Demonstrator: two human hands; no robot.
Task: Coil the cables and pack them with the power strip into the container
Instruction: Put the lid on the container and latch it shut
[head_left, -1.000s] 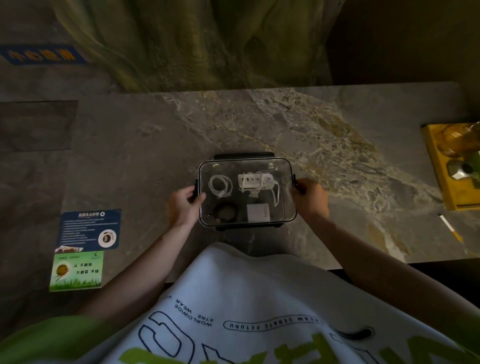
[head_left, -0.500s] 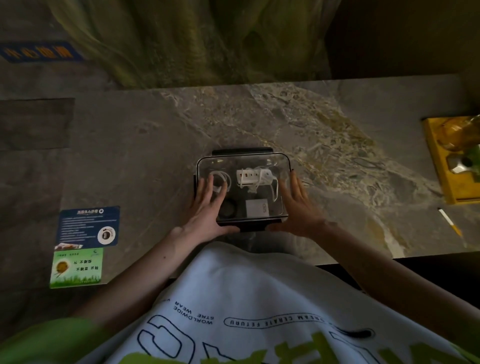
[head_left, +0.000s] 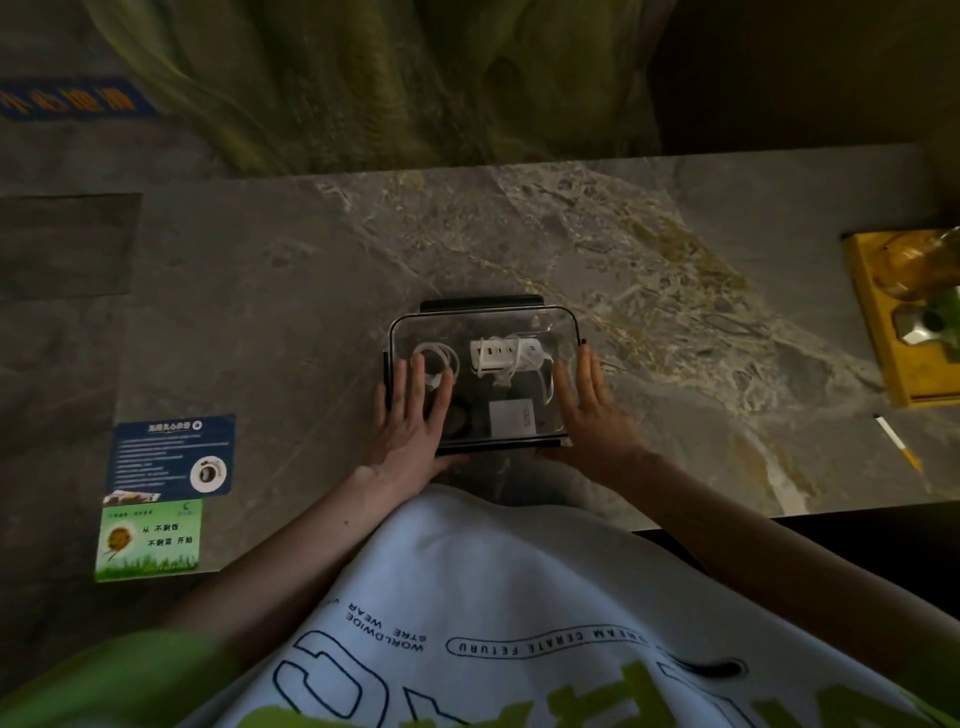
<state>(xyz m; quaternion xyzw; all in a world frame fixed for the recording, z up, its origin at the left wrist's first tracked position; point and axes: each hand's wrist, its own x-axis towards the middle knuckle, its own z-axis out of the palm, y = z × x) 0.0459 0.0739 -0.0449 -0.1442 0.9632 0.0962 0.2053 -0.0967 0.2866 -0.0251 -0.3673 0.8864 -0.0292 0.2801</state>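
Note:
A clear container (head_left: 483, 318) with a transparent lid and black clasps sits on the marble table near me. Through the lid I see a white power strip (head_left: 506, 354) wrapped in its cord, a coiled white cable (head_left: 439, 361), a coiled black cable (head_left: 460, 418) and a white adapter block (head_left: 512, 417). My left hand (head_left: 413, 415) lies flat on the lid's left part, fingers spread. My right hand (head_left: 589, 410) lies flat against the lid's right edge, fingers extended.
The marble table (head_left: 675, 291) ends at a near edge on the right. A yellow tray (head_left: 893, 322) with glassware stands at the far right. A pen (head_left: 898, 449) lies near it. Blue (head_left: 171, 457) and green (head_left: 150, 540) cards lie at left.
My hands left the side clasps and came to lie flat on the lid, fingers spread. Between half a second ago and now they barely moved.

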